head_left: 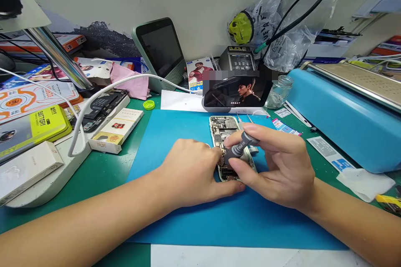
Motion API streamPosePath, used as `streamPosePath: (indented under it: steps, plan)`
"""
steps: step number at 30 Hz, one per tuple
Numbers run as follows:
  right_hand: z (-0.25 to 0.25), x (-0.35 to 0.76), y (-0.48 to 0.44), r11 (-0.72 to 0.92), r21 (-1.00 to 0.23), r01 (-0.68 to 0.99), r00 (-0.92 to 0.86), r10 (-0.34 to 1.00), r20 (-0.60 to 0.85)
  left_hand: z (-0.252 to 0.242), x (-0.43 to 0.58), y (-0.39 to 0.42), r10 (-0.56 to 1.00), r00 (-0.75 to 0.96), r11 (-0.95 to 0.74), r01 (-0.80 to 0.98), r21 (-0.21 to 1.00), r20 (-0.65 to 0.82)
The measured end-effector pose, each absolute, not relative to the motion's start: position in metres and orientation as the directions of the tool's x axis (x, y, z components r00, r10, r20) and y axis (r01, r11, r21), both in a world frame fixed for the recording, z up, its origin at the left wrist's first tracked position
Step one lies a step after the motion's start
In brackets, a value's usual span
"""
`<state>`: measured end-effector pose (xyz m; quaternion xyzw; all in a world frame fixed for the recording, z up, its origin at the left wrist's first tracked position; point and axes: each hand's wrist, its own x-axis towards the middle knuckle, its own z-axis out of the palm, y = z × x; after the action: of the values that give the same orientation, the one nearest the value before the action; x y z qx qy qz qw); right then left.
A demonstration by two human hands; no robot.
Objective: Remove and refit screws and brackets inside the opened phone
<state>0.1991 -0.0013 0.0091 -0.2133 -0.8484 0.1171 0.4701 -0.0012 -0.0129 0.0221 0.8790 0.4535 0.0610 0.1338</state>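
Observation:
An opened phone (230, 123) lies on the blue mat (188, 225), its inner boards and parts showing. My left hand (188, 171) is closed at its left side, with the thumb along the bottom edge; the curled fingertips are partly hidden. Over the phone's middle, my right hand (282, 162) grips a short grey screwdriver (239, 149) between thumb and fingers. The driver is tilted, its cap at the upper right. Its tip is hidden, so I cannot tell what it touches. Thin tools lie just beyond the phone.
Behind the phone stands a lit screen (238, 94). A glass jar (280, 91) and a large blue machine (332, 121) are on the right. At left are a small carton (117, 131), a white cable (90, 100), a metal stand post (61, 54) and a green cap (148, 104).

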Motion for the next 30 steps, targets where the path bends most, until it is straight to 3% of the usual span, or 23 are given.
streamPosePath:
  steps: [10,30]
  plan:
    - [0.006,0.200,-0.005,0.846,-0.476,0.241,-0.413,0.533,0.739,0.021,-0.001,-0.011,0.810,0.586,-0.558,0.776,0.293,-0.008]
    - [0.020,0.196,-0.005,0.852,-0.484,0.201,-0.370,0.524,0.768,0.017,-0.002,-0.014,0.816,0.576,-0.568,0.782,0.257,0.050]
